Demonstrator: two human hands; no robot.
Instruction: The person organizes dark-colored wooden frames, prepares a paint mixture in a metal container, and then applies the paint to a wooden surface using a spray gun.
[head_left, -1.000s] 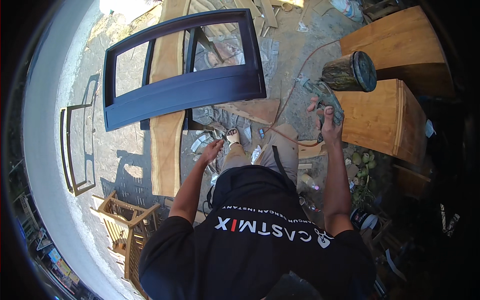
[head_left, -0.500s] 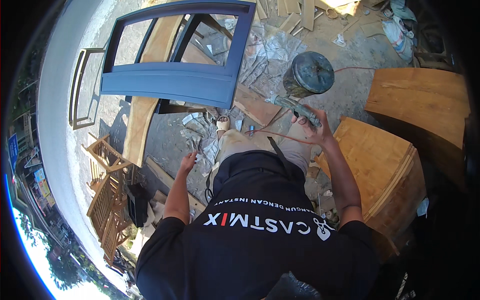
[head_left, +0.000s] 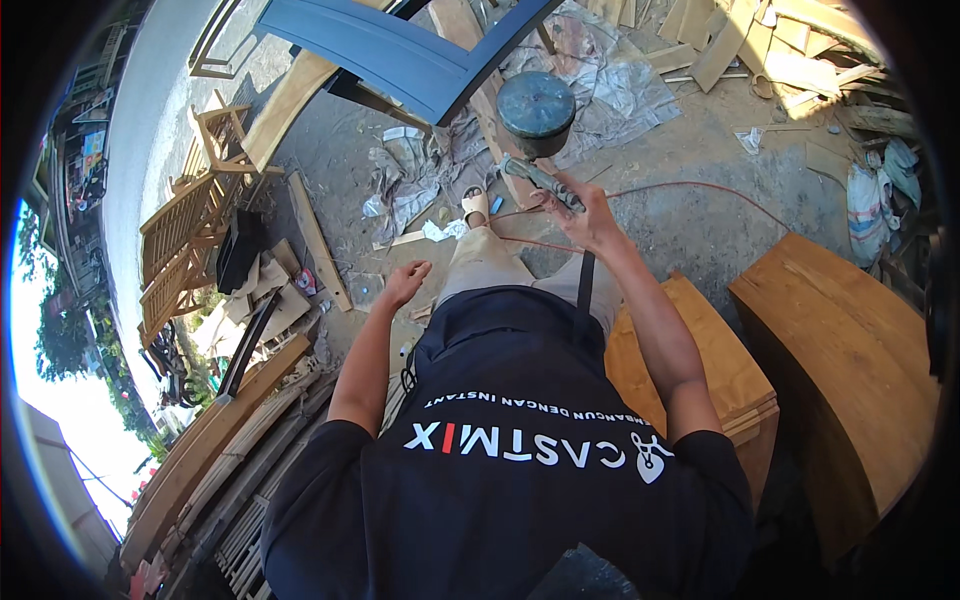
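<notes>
My right hand (head_left: 590, 215) is closed around the handle of a paint-smeared spray gun (head_left: 540, 183). A round, dark, paint-crusted cup (head_left: 536, 105) sits at the gun's far end, in line with it. The thin reddish hose (head_left: 690, 184) runs over the ground near that hand. My left hand (head_left: 405, 283) hangs free in front of my left thigh, its fingers loosely bent and nothing visible in them. Ahead and to the left stands a blue-painted wooden frame (head_left: 400, 72) with openings, its far part cut off by the view; neither hand touches it.
Wooden cabinets or panels (head_left: 840, 350) stand close on my right. Slatted wooden chairs (head_left: 180, 225) and stacked timber (head_left: 215, 450) lie left. Crumpled plastic sheeting (head_left: 610, 70) and a loose plank (head_left: 318, 240) cover parts of the ground. Wood offcuts (head_left: 725, 45) lie at the far right.
The view has turned and shifted, so the blue frame sits farther up and more timber shows at left. My right hand and the spray gun have moved left in view, away from the frame.
</notes>
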